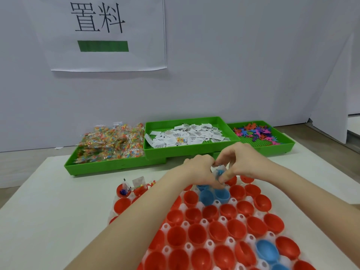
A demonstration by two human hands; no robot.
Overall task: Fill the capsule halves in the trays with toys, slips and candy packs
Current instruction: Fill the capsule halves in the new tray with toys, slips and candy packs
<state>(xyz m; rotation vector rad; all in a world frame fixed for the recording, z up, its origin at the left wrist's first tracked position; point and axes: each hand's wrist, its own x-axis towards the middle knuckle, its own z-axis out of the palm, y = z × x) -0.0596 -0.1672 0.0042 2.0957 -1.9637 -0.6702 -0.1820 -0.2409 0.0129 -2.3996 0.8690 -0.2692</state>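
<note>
A white tray (241, 216) in front of me holds many red capsule halves (196, 233) and a few blue ones (206, 196). Over the tray's far rows, my left hand (198, 169) and my right hand (243, 162) meet. Together they pinch a small bundle (219, 172): a blue toy with a white slip or clear pack, just above a blue half. Two red halves at the far left (123, 190) hold a toy, a slip and a candy pack. Most other halves look empty.
Three green trays stand at the back of the table: candy packs (111, 145) at the left, white slips (187, 136) in the middle, coloured toys (255, 132) at the right. A white wall with a printed sign (106, 32) rises behind them.
</note>
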